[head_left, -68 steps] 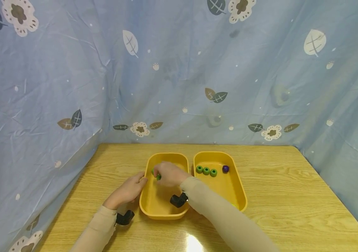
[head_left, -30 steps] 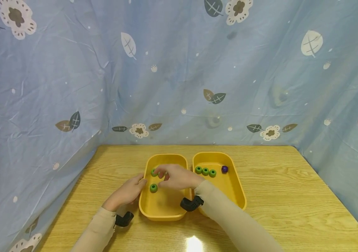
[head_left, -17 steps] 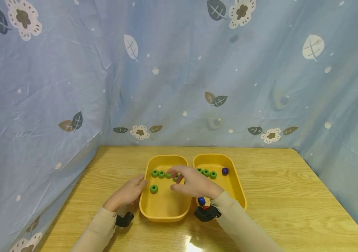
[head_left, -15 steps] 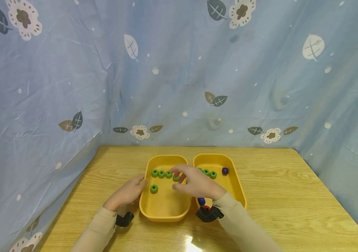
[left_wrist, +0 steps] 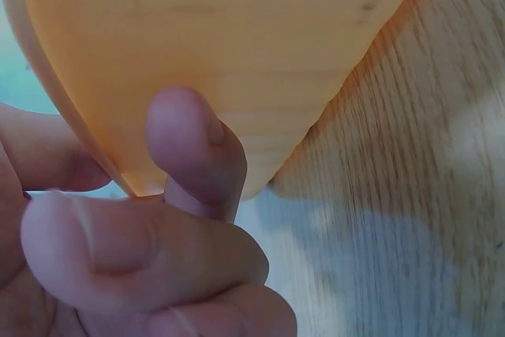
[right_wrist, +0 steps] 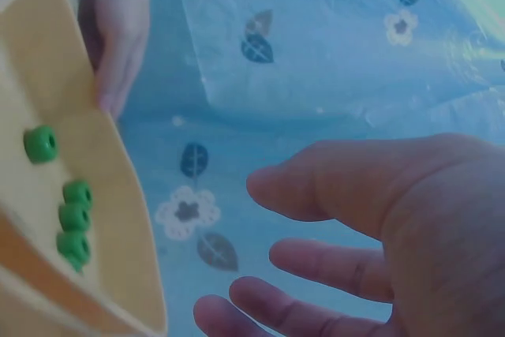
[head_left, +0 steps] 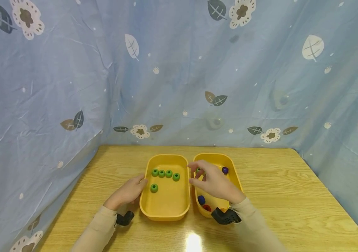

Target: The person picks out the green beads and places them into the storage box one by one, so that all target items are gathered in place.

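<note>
My left hand (head_left: 129, 190) holds the left wall of the left yellow tray (head_left: 165, 217). In the left wrist view, its fingers (left_wrist: 189, 128) lie on both sides of the tray wall (left_wrist: 260, 21). Several green beads (head_left: 176, 176) lie in this tray, most of them in a row near the back, with one green bead (head_left: 154, 188) apart in front. Over the left side of the right yellow tray (head_left: 240, 183) hovers my right hand (head_left: 213, 180), fingers loosely bent, thumb apart and nothing between them. It partly hides the green beads (head_left: 198, 170) there.
A purple bead (head_left: 225, 170), a blue bead (head_left: 201, 200) and a red bead (head_left: 207, 208) are also in the right tray, near an orange piece (head_left: 223, 210). Both trays stand side by side on a wooden table (head_left: 276, 182), with a patterned blue curtain (head_left: 172, 87) behind.
My right hand let go of a green bead in the left tray, then moved right to the right tray. More green beads show in the left tray. My left hand stayed put.
</note>
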`<control>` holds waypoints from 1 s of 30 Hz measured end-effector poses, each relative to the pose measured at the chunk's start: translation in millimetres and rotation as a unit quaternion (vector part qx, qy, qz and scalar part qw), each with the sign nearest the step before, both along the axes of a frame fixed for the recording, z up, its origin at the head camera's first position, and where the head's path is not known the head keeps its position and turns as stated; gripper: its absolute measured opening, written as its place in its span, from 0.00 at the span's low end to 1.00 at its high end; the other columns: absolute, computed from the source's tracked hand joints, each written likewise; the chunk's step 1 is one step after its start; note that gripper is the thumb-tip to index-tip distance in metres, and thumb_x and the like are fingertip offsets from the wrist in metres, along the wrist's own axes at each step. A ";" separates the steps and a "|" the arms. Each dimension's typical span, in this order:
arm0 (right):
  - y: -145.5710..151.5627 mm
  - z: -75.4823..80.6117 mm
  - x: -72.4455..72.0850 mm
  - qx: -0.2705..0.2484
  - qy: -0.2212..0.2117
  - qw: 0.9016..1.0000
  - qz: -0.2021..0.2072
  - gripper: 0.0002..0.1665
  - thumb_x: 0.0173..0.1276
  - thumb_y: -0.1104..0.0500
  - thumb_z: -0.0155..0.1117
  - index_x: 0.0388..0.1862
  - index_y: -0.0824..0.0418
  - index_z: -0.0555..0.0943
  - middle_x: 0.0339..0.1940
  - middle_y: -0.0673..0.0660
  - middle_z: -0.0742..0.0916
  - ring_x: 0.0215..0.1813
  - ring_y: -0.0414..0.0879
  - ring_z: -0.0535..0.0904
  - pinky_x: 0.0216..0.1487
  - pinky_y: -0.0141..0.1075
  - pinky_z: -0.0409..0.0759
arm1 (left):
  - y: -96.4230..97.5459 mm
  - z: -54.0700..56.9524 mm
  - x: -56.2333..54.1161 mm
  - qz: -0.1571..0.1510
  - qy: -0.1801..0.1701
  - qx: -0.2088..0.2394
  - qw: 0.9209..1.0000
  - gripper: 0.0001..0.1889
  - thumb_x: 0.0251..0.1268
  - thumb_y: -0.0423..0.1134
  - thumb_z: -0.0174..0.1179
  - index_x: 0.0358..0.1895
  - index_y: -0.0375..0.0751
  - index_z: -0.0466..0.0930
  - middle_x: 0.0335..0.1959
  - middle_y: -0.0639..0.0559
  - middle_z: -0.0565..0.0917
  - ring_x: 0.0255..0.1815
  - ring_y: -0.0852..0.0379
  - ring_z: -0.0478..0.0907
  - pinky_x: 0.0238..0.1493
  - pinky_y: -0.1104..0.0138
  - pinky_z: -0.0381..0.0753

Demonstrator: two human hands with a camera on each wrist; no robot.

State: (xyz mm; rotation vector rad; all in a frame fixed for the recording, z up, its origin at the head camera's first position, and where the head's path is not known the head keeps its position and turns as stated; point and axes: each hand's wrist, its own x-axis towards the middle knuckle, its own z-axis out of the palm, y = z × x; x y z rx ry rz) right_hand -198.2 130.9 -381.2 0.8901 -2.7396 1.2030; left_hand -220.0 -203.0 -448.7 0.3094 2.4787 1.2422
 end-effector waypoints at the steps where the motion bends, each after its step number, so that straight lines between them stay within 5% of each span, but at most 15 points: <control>1: 3.3 0.4 -0.1 -0.001 0.003 1.000 -0.006 0.24 0.74 0.57 0.70 0.67 0.58 0.79 0.51 0.55 0.84 0.46 0.44 0.83 0.43 0.34 0.83 | 0.3 0.2 -0.2 0.001 -0.001 -0.001 1.000 0.29 0.89 0.47 0.38 0.84 0.41 0.55 0.12 0.53 0.68 0.09 0.59 0.57 0.16 0.66 0.65; 20: 52.4 -14.5 -23.5 0.042 -0.043 0.995 -0.082 0.27 0.75 0.54 0.69 0.68 0.63 0.78 0.56 0.61 0.85 0.47 0.48 0.84 0.46 0.40 0.84 | 3.4 3.5 2.0 0.021 0.000 -0.017 1.000 0.28 0.89 0.46 0.39 0.83 0.41 0.59 0.19 0.46 0.75 0.10 0.58 0.59 0.17 0.65 0.66; 30: 57.9 -24.1 -44.1 0.109 -0.064 0.987 -0.094 0.29 0.74 0.53 0.69 0.67 0.67 0.78 0.59 0.68 0.85 0.52 0.57 0.84 0.52 0.51 0.84 | 3.1 1.0 1.2 0.016 0.002 -0.014 1.000 0.28 0.89 0.46 0.38 0.83 0.40 0.57 0.13 0.53 0.68 0.09 0.59 0.57 0.16 0.66 0.66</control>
